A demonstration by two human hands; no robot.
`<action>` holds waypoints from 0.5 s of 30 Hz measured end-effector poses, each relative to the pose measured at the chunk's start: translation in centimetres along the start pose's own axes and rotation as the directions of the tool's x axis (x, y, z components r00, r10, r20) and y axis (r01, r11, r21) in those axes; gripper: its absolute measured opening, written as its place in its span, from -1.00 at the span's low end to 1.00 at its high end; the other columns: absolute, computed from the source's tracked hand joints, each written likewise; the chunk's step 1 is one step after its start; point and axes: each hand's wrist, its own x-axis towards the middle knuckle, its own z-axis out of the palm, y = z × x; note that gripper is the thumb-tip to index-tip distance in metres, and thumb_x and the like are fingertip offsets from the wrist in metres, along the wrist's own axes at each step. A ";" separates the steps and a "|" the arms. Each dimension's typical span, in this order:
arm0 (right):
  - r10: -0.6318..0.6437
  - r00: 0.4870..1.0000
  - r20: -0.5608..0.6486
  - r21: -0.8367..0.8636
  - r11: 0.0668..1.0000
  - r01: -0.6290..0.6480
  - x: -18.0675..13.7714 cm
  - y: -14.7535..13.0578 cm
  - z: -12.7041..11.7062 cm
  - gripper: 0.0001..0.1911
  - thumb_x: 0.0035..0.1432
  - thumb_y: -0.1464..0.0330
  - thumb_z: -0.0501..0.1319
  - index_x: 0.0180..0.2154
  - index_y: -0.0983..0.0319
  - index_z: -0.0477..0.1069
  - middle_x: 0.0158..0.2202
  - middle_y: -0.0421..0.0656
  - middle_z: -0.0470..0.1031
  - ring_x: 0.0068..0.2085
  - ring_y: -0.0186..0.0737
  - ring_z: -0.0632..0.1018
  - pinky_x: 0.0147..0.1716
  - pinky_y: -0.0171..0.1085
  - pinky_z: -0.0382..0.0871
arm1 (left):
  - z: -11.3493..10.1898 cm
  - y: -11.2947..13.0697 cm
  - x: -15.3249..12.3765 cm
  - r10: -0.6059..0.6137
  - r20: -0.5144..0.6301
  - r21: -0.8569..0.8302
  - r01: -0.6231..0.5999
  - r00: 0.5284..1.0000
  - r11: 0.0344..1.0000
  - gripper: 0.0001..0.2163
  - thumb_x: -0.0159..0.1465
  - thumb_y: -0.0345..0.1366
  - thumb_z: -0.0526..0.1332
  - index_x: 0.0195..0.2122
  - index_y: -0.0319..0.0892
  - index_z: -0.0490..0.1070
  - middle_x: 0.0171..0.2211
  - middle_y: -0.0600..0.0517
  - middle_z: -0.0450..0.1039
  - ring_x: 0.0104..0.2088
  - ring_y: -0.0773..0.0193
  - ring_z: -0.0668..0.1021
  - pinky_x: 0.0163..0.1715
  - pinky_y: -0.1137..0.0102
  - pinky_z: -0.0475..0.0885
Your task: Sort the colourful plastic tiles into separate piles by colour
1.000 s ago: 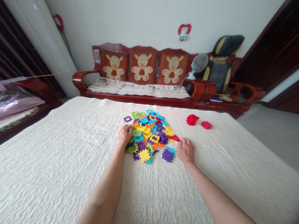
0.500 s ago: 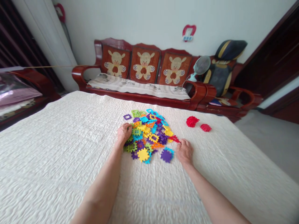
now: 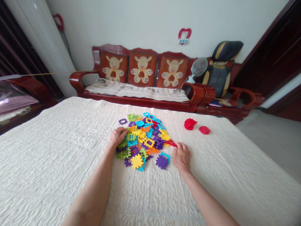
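A pile of flat interlocking plastic tiles [image 3: 143, 138] in yellow, purple, green, blue and orange lies on a cream quilted cloth [image 3: 58, 163]. My left hand [image 3: 117, 137] rests at the pile's left edge, fingers curled onto the green tiles. My right hand [image 3: 181, 157] lies at the pile's right edge, its fingertips pinched on a red tile [image 3: 171, 143]. Two clumps of red tiles, a larger one [image 3: 190, 123] and a smaller one [image 3: 204, 129], sit apart to the right.
A dark red wooden sofa [image 3: 141, 78] with bear-print cushions stands behind the cloth-covered surface. A small fan [image 3: 198, 67] and a bag [image 3: 219, 67] sit at its right end. A wooden chair arm [image 3: 25, 86] is at the left.
The view has shifted a little. My left hand has slid slightly down along the pile's left edge. My right hand stays on the red tile at the pile's right.
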 end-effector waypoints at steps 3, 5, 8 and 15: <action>-0.011 1.000 -0.004 -0.006 1.000 0.011 0.0 0.1 0.1 -0.69 0.29 0.42 0.00 -0.02 0.24 0.41 0.04 -0.02 0.43 0.06 -0.09 0.38 -0.02 -0.14 0.13 | 0.0 -0.3 0.1 0.004 0.003 -0.006 -0.004 1.000 1.000 -0.73 0.17 -0.11 0.13 -0.30 -0.08 0.58 -0.13 -0.02 0.59 -0.06 0.13 0.57 0.03 0.28 0.44; -0.020 1.000 -0.008 -0.008 1.000 0.020 0.0 0.2 0.2 -0.70 0.29 0.41 0.01 -0.02 0.24 0.41 0.05 -0.03 0.43 0.06 -0.09 0.38 -0.03 -0.14 0.13 | 0.0 -0.4 0.2 0.010 0.004 -0.009 -0.010 1.000 1.000 -0.73 0.17 -0.11 0.13 -0.31 -0.08 0.58 -0.14 -0.01 0.59 -0.05 0.13 0.57 0.04 0.28 0.43; -0.023 1.000 -0.008 -0.008 1.000 0.023 0.0 0.2 0.3 -0.71 0.29 0.41 0.03 -0.03 0.25 0.41 0.05 -0.03 0.43 0.06 -0.07 0.38 -0.03 -0.14 0.13 | 0.0 -0.4 0.2 0.014 0.004 -0.008 -0.014 1.000 1.000 -0.74 0.17 -0.11 0.14 -0.32 -0.08 0.57 -0.15 -0.01 0.60 -0.04 0.14 0.57 0.04 0.29 0.43; -0.017 1.000 -0.020 0.009 1.000 0.017 0.0 0.3 0.4 -0.73 0.28 0.40 0.02 -0.06 0.25 0.40 0.03 -0.01 0.44 0.06 -0.03 0.38 -0.03 -0.12 0.11 | 0.0 -0.1 0.1 -0.001 -0.011 0.009 0.001 1.000 1.000 -0.75 0.17 -0.12 0.13 -0.32 -0.07 0.57 -0.12 -0.01 0.59 -0.06 0.16 0.57 0.04 0.30 0.44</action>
